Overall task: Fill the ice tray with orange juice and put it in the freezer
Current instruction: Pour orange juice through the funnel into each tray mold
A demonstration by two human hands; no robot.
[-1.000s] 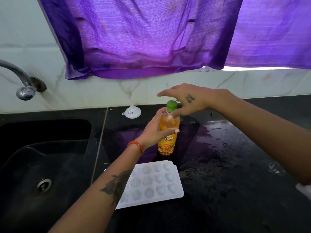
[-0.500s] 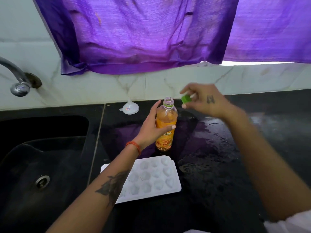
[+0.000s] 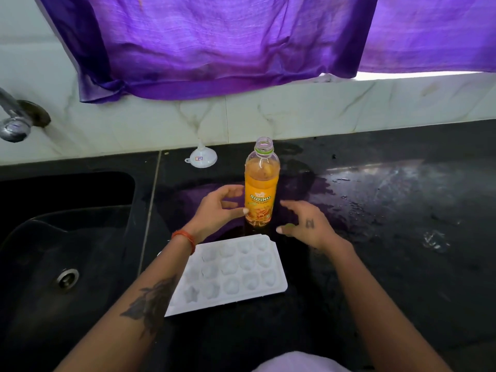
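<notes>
You are looking down at a black stone countertop [image 3: 389,237], glossy and wet in patches, with water streaks catching light on the right side. To your left, a dark sink [image 3: 67,237] is set into the counter, with a round metal drain [image 3: 67,277] in its basin. A metal tap [image 3: 13,122] juts from the wall at the left edge. Behind the counter runs a white marble-patterned backsplash [image 3: 322,116]. Above it hangs a purple curtain [image 3: 228,44], and a thin strip of bright daylight shows beneath its lower right edge. The curtain's purple reflects in the counter.
</notes>
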